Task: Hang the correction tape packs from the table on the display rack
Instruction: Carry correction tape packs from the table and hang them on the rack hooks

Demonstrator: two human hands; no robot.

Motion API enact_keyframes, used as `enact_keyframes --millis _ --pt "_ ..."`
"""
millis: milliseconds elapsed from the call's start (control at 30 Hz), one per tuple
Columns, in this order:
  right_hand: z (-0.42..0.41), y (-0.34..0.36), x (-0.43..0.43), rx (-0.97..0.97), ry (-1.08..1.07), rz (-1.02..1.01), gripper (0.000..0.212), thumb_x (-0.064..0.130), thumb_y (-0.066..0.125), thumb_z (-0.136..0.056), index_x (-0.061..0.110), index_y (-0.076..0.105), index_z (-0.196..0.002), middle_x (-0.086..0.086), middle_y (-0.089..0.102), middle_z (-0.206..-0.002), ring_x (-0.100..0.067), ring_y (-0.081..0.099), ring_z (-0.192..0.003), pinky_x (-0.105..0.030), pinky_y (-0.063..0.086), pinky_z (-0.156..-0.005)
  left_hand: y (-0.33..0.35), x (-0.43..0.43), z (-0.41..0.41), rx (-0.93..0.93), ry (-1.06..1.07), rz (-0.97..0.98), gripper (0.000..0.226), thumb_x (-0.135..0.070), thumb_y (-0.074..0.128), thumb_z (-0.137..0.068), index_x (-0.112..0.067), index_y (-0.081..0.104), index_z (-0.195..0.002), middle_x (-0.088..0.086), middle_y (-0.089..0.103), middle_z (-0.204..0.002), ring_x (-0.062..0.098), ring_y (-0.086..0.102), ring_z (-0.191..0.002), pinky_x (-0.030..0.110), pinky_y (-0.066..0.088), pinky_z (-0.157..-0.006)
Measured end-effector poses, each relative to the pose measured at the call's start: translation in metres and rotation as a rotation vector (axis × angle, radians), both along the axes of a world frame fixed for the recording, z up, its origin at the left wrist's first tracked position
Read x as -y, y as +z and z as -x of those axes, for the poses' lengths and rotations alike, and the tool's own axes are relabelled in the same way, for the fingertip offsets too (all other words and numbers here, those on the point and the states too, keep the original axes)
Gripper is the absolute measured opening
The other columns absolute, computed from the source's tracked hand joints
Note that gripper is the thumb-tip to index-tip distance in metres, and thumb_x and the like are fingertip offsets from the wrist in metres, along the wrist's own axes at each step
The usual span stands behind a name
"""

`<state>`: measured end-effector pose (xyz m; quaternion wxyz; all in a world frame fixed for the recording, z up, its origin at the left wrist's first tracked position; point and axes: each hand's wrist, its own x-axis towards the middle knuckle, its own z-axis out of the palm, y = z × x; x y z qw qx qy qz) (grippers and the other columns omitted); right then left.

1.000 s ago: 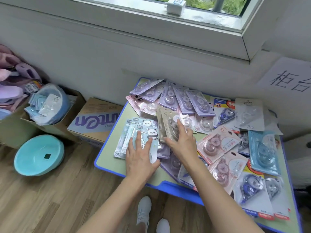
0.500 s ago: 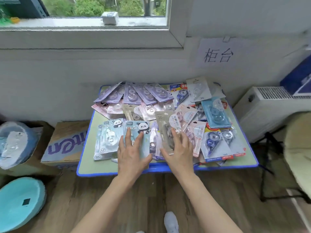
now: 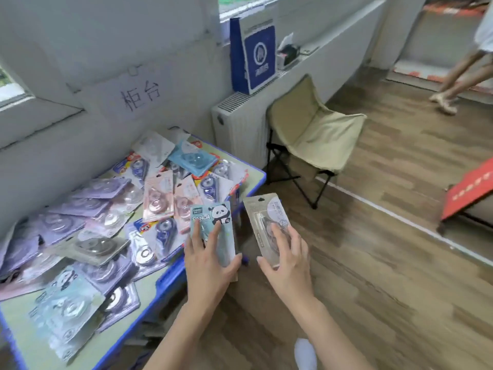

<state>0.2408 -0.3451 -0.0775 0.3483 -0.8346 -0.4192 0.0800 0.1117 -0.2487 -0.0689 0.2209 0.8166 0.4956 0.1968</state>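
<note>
Correction tape packs (image 3: 88, 231) lie in an overlapping heap across the blue-rimmed table (image 3: 170, 276), which stands against the wall below a paper sign (image 3: 138, 94). To the right of the table I note a white radiator (image 3: 240, 129) with a blue bag (image 3: 256, 54) standing above it. A beige folding chair (image 3: 314, 134) stands beside the radiator on the wooden floor (image 3: 386, 263). A red board (image 3: 469, 188) leans at the far right, and another person's legs (image 3: 458, 76) show at the top right. Two packs are off the heap, held upright side by side, apart, near the table's front corner. The left hand (image 3: 208, 265) grips the panda pack (image 3: 213, 222), fingers spread on its face and thumb at its lower right edge. The right hand (image 3: 288, 263) grips the beige pack (image 3: 269, 222), fingers over its lower face and thumb at its left edge. I see this pack against the floor, clear of the table.
</note>
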Motion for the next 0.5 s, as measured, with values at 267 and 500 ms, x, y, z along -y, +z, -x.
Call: enact_keyframes --millis 267,500 --pt "-0.070 0.018 0.143 0.056 -0.410 -0.030 0.074 0.037 0.069 -0.063 0.022 0.045 -0.131 -0.020 0.052 -0.126 -0.041 0.057 -0.104 -0.049 0.047 -0.087 0.011 0.088 -0.116 0.013 -0.394 -0.030 0.079 -0.058 0.058 -0.067 -0.020 0.051 -0.136 0.023 0.031 -0.149 0.047 0.038 -0.128 0.054 0.034 -0.104" --pt "-0.115 0.028 0.306 0.119 -0.643 0.003 0.076 0.037 0.074 -0.062 0.019 0.047 -0.131 -0.021 0.053 -0.125 -0.042 0.057 -0.106 -0.052 0.046 -0.089 0.021 0.227 -0.206 0.093 -0.641 -0.059 0.079 -0.032 0.083 -0.069 -0.018 0.048 -0.138 0.024 0.026 -0.151 0.046 0.030 -0.132 0.052 0.030 -0.107"
